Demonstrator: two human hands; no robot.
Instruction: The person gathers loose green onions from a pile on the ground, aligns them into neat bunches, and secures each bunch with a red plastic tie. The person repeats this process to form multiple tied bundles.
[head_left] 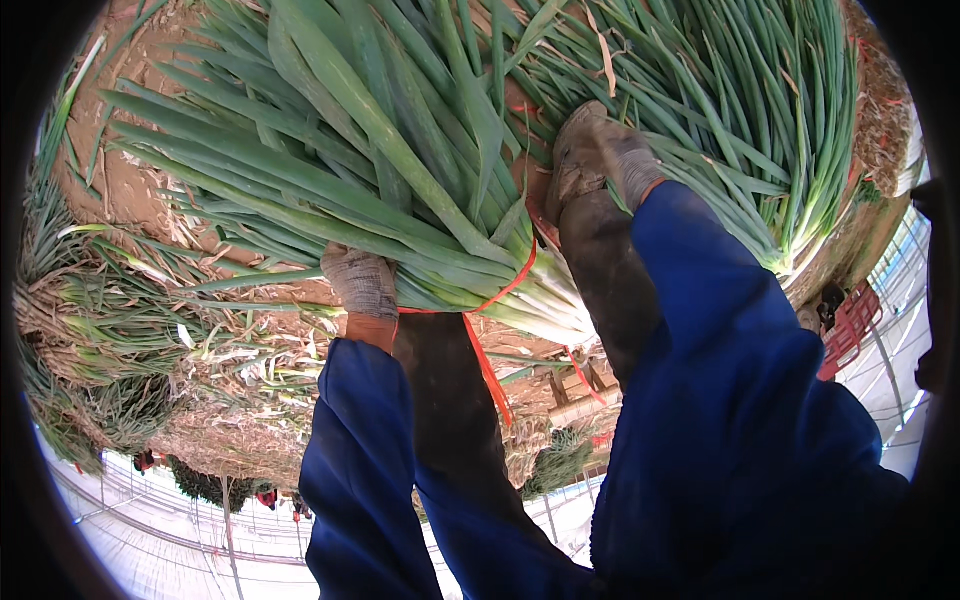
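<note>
A large bundle of green onions (400, 200) lies in front of my legs, its leaves fanning to the upper left and its white ends (555, 300) toward my right leg. Red string (508, 288) loops round the bundle near the white ends, and a loose tail hangs down. My left hand (360, 282), in a grey glove, is closed at the bundle's left edge, its fingers partly covered by leaves. My gloved right hand (628, 160) reaches down beside the toe of my right boot (578, 150), near a second pile of green onions (740, 110). Its fingers are blurred and partly hidden.
More green onions (130, 325) lie at the left on brown soil (120, 75) strewn with dry leaves. A red plastic crate (850, 330) stands at the far right. White sheeting on a metal frame (190, 545) shows along the lower rim, with people small in the distance.
</note>
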